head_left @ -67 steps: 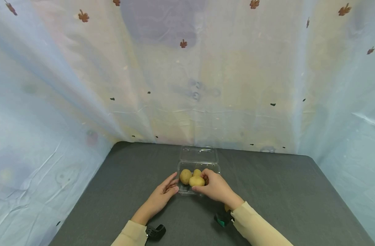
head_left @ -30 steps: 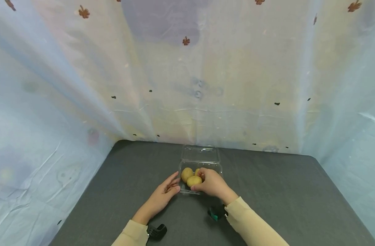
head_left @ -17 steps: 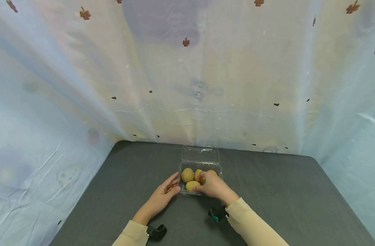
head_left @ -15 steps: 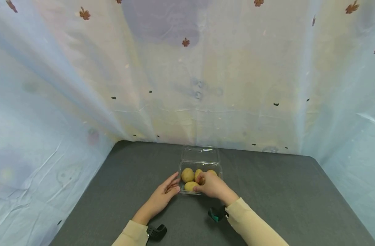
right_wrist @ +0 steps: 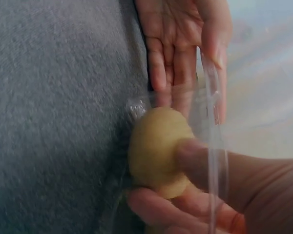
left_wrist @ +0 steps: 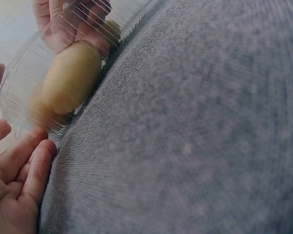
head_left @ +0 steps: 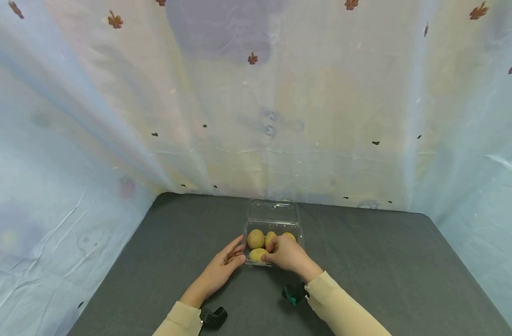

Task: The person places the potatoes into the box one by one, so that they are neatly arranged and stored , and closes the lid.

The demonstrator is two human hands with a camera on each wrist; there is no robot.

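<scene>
A clear plastic clamshell box (head_left: 273, 221) lies with its lid (head_left: 273, 211) folded back. My right hand (head_left: 291, 255) reaches into it and grips a yellowish oval potato (head_left: 257, 255) near the front left corner. In the right wrist view, the thumb presses one side of that potato (right_wrist: 156, 144) and the fingers curl beneath it. Behind it sit more potatoes: one at back left (head_left: 256, 239), one in the middle (head_left: 270, 238) and one at right (head_left: 288, 236), partly hidden by my hand. My left hand (head_left: 218, 270) rests its extended fingers against the box's left wall.
The box stands on a dark grey cloth-covered table (head_left: 365, 275). A pale patterned plastic curtain (head_left: 323, 93) hangs behind the table and along both sides. Each wrist carries a black strap, the left one (head_left: 214, 318) and the right one (head_left: 293, 294).
My right hand has shifted the gripped potato from the box's middle toward its front left corner, bringing the back right potato into sight. My left hand has stayed at the left wall.
</scene>
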